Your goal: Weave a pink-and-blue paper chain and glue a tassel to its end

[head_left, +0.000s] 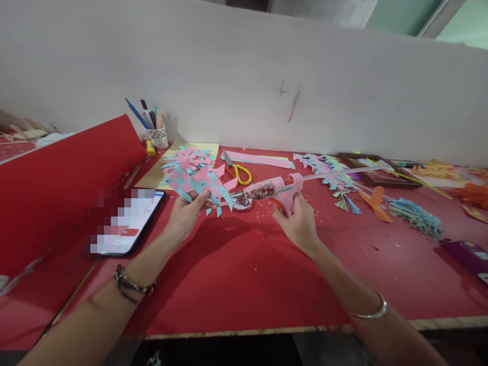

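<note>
- The left hand (185, 214) reaches forward from a bare forearm, fingers curled up in a pinch with the thumb on top; a dark beaded bracelet circles its wrist.
- The right hand (298, 222) stretches forward, fingers wrapped in a closed grip; a thin silver bangle sits on the forearm.

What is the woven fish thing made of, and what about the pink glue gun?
The woven fish in the left hand looks like matte paper: thin, flat pink and blue strips interlaced, with cut pointed ends. The glue gun in the right hand looks like smooth moulded plastic, with a translucent stick, probably glue, poking out behind.
</note>
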`<state>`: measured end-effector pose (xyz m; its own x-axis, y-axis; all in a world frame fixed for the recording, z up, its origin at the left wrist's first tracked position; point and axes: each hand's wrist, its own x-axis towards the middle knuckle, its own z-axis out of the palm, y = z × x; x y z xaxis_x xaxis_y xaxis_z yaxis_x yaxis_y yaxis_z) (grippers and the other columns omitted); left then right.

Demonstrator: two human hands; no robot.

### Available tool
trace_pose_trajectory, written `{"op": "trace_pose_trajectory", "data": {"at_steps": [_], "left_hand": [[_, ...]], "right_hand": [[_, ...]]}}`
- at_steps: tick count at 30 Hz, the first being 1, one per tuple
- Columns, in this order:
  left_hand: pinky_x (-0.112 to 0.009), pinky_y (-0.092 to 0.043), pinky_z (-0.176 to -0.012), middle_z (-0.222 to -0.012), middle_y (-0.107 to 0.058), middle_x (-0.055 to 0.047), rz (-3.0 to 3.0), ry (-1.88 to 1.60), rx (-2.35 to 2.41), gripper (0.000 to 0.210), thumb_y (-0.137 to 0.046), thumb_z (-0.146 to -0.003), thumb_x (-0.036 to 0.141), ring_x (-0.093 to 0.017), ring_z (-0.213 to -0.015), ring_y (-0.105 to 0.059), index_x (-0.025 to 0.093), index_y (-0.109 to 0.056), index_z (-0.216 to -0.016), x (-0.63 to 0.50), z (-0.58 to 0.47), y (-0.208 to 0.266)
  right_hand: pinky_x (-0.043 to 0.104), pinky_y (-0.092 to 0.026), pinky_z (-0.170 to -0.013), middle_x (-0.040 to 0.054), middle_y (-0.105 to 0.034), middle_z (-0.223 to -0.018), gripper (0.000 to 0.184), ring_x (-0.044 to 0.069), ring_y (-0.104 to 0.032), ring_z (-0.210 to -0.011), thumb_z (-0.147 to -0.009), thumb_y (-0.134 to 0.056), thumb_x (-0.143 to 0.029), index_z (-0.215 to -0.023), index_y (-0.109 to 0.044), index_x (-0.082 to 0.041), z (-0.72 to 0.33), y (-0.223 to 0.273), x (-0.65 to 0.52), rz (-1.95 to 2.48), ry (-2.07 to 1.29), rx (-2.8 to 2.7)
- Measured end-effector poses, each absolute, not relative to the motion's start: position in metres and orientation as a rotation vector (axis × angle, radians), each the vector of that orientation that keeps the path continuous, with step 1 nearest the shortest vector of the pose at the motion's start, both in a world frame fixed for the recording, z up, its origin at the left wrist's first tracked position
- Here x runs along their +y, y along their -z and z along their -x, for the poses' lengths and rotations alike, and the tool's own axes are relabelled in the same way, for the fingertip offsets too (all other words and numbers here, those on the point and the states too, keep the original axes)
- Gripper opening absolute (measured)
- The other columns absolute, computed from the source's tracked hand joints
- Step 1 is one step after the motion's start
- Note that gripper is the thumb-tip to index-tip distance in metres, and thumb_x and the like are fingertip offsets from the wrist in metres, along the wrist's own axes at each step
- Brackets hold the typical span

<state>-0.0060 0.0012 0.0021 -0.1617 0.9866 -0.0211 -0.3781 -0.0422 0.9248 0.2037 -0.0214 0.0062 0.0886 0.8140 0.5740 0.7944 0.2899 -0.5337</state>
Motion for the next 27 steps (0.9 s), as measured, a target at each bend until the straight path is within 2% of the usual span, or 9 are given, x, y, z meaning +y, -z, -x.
{"op": "trace_pose_trajectory", "data": {"at_steps": [11,17,22,27], "left_hand": [[-0.02,-0.044,-0.046,-0.04,-0.048,0.006,-0.931,-1.477,1.043,0.033,-0.064,-0.059,0.023,-0.008,-0.039,-0.051,0.019,-0.035,-0.044,0.0028,0.0085,0.0018],[-0.021,-0.045,-0.049,-0.041,-0.05,0.007,-0.878,-1.48,0.994,0.03,-0.068,-0.053,0.021,-0.008,-0.04,-0.051,0.019,-0.039,-0.045,0.0013,0.0072,0.0022],[-0.022,-0.045,-0.05,-0.039,-0.047,0.008,-0.908,-1.465,1.013,0.032,-0.065,-0.056,0.022,-0.008,-0.038,-0.051,0.019,-0.034,-0.045,0.0008,0.0054,0.0024],[-0.02,-0.044,-0.046,-0.039,-0.048,0.007,-0.906,-1.451,0.997,0.027,-0.062,-0.057,0.019,-0.008,-0.038,-0.05,0.019,-0.037,-0.046,0.0012,0.005,0.0029]], "right_hand": [[0.023,-0.035,-0.04,-0.0042,-0.051,-0.049,0.016,0.012,-0.046,-0.04,-0.062,-0.049,-0.028,-0.076,-0.044,-0.02,-0.203,-0.0081,-0.0218,1.503,-0.07,-1.683],[0.023,-0.035,-0.041,-0.0041,-0.051,-0.05,0.018,0.012,-0.047,-0.041,-0.062,-0.048,-0.029,-0.077,-0.045,-0.02,-0.2028,-0.0076,-0.0223,1.508,-0.065,-1.676],[0.023,-0.034,-0.041,-0.0046,-0.049,-0.049,0.018,0.012,-0.046,-0.041,-0.062,-0.048,-0.029,-0.077,-0.044,-0.02,-0.2025,-0.0085,-0.0218,1.518,-0.052,-1.654],[0.023,-0.034,-0.041,-0.0038,-0.049,-0.05,0.017,0.011,-0.045,-0.041,-0.063,-0.049,-0.031,-0.076,-0.043,-0.02,-0.203,-0.0086,-0.0214,1.522,-0.023,-1.637]]}}
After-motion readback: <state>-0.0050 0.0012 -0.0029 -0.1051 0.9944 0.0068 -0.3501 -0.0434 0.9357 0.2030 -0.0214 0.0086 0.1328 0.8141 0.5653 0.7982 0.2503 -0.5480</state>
